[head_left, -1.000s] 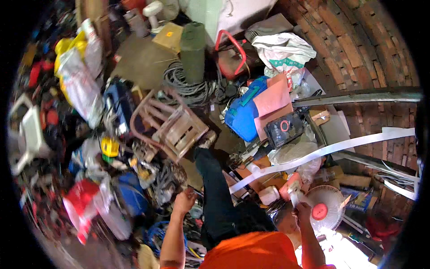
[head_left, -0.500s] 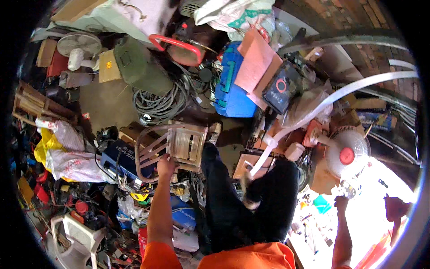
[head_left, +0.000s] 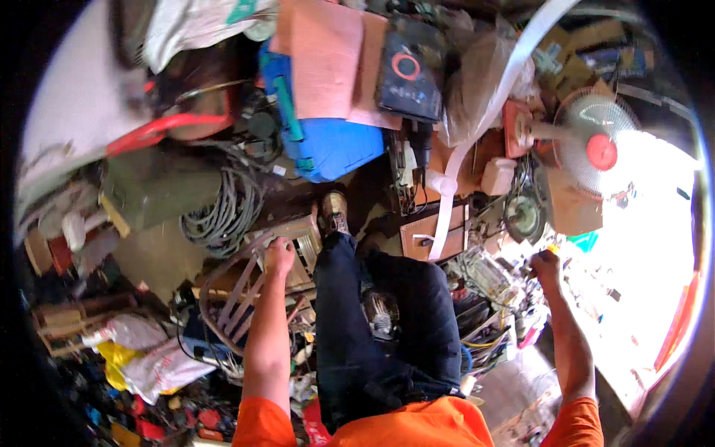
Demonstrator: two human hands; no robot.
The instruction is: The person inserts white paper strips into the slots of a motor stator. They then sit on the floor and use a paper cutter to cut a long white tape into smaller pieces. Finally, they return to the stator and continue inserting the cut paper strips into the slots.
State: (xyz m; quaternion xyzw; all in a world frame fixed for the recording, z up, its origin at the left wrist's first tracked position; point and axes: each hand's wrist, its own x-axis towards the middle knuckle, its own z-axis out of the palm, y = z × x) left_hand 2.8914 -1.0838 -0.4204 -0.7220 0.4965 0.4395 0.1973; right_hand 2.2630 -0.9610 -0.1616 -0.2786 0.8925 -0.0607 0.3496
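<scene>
Chair, brown and apparently wooden, with a curved back frame and slatted seat, stands at the person's front left, partly covered by the left forearm. The left hand is over the chair with its fingers curled; whether they are clamped on the frame or merely rest against it cannot be determined.

The right hand is well apart from the left, fingers drawn in, near a bright, cluttered area of small parts. Whether it grasps anything cannot be established.

A patterned brown shoe at the end of the left leg is planted just beside the chair seat. Ahead lie a loose coil of grey cable and a blue plastic case, the latter partly covered by flat pink sheets. A curving white strip runs down between the legs and the round fan with a red hub.

Step in hand, as judged: picking a footing through the clutter, the left hand at the chair for balance or handling. Any next move calls for secure foot placement, clear of cable and strip.
</scene>
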